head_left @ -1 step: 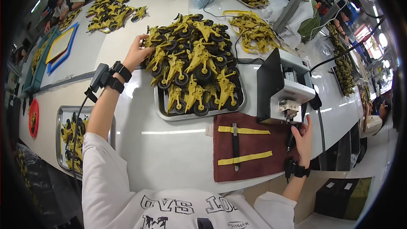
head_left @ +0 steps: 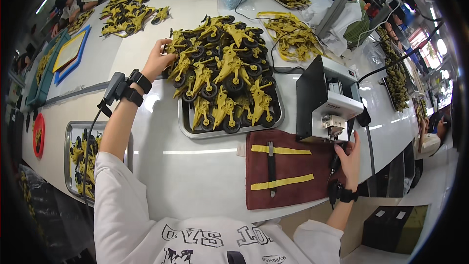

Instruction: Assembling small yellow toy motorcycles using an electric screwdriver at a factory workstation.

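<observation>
A tall heap of yellow toy motorcycle parts with black wheels (head_left: 227, 66) rises from a metal tray (head_left: 210, 136) in the middle of the table. At the heap's upper left edge is my left hand (head_left: 159, 59), thumb and forefinger apart beside the outermost part; its fingertips are partly hidden. My right hand (head_left: 349, 161) is at the lower front of a small white-and-black machine (head_left: 327, 100), fingers spread. Close to its thumb is a slim black tool (head_left: 335, 165). A dark red cloth (head_left: 288, 171) with two yellow strips and a black bar (head_left: 271, 168) lies beside it.
At the left stand a second metal tray (head_left: 68, 166) and a red bowl (head_left: 38, 137). More yellow parts (head_left: 124, 12) are piled at the back left, and yellow pieces (head_left: 293, 36) lie behind the machine. A black cable (head_left: 288, 71) crosses the table. Other people work nearby.
</observation>
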`<control>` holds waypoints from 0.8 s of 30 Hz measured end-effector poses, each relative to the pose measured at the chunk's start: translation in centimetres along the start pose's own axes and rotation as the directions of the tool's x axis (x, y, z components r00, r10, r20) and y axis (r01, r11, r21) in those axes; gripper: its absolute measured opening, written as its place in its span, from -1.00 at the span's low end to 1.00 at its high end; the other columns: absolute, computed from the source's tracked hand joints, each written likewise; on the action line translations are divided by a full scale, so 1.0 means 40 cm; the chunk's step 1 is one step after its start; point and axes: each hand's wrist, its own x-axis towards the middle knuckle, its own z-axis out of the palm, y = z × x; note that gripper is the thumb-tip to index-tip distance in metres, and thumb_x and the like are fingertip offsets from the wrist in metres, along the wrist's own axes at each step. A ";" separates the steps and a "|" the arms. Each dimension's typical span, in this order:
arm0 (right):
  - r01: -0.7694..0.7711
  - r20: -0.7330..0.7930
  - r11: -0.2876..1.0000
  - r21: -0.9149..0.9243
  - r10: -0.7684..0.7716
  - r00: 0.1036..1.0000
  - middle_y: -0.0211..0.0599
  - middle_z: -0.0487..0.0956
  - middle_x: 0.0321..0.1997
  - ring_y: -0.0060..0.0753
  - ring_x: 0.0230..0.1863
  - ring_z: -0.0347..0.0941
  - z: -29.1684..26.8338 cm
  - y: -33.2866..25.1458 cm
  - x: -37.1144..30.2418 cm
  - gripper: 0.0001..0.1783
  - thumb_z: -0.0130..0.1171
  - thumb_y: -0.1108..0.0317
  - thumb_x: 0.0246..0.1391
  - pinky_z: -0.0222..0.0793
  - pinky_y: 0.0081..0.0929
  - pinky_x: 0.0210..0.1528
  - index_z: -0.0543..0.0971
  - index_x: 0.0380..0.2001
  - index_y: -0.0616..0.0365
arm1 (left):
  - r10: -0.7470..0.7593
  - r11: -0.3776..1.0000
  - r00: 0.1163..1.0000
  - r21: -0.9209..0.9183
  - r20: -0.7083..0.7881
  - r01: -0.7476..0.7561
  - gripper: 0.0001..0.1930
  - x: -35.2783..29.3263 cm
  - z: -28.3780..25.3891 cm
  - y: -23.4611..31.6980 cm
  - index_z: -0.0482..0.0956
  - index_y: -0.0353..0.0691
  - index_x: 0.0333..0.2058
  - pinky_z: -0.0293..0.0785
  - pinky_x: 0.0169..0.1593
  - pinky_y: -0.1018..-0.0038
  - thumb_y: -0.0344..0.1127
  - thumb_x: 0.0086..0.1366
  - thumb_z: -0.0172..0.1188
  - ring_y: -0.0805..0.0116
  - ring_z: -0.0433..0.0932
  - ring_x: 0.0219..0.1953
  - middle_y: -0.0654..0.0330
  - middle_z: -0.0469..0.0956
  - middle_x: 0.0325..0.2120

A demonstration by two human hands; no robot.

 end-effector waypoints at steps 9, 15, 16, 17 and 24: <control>-0.106 -0.057 0.893 0.437 0.145 0.988 -0.33 0.43 -0.36 -0.49 -0.43 0.38 -0.007 -0.032 0.018 -0.60 0.07 0.59 -0.18 0.36 -0.55 -0.33 0.36 -0.15 0.27 | 0.153 0.988 0.983 0.048 -0.099 -0.148 -0.56 0.012 0.011 0.027 0.36 -0.19 -0.01 0.33 -0.43 0.65 -0.49 0.08 0.10 0.58 0.39 -0.47 0.22 0.48 -0.36; 0.484 -0.544 0.662 0.573 -0.135 0.828 -0.22 0.42 -0.33 -0.42 -0.46 0.38 -0.026 -0.196 -0.079 -0.48 0.00 0.49 -0.01 0.35 -0.46 -0.34 0.23 0.07 0.28 | 0.254 0.956 0.960 0.180 -0.117 -0.231 -0.60 0.006 -0.039 0.044 0.41 -0.23 -0.04 0.41 -0.18 0.59 -0.47 0.09 0.12 0.43 0.42 -0.11 0.13 0.46 -0.19; 0.469 -0.544 0.677 0.567 -0.120 0.831 -0.22 0.42 -0.33 -0.42 -0.46 0.38 -0.010 -0.230 -0.094 -0.48 0.00 0.49 -0.01 0.35 -0.46 -0.34 0.23 0.07 0.28 | 0.404 0.870 0.909 0.352 -0.105 -0.346 -0.61 0.018 -0.064 0.030 0.41 -0.24 -0.04 0.40 -0.13 0.58 -0.47 0.09 0.12 0.42 0.40 -0.08 0.14 0.45 -0.18; 0.538 -0.616 0.694 0.479 -0.171 0.769 -0.19 0.43 -0.30 -0.39 -0.45 0.39 0.002 -0.251 -0.110 -0.40 0.00 0.49 -0.02 0.35 -0.45 -0.33 0.15 0.14 0.27 | 0.407 0.897 0.900 0.252 -0.158 -0.362 -0.61 0.001 -0.055 0.062 0.41 -0.26 -0.04 0.38 -0.10 0.58 -0.46 0.11 0.13 0.42 0.41 -0.09 0.15 0.46 -0.17; 0.459 -0.446 0.726 0.512 -0.232 0.865 -0.22 0.44 -0.45 -0.33 -0.44 0.41 0.068 -0.165 -0.141 -0.27 0.07 0.52 -0.04 0.40 -0.32 -0.23 0.05 0.21 0.34 | 0.509 0.848 0.861 0.167 0.005 -0.502 -0.57 -0.500 0.270 0.500 0.38 -0.37 -0.03 0.34 0.08 0.45 -0.42 0.11 0.22 0.35 0.44 -0.01 0.05 0.47 -0.14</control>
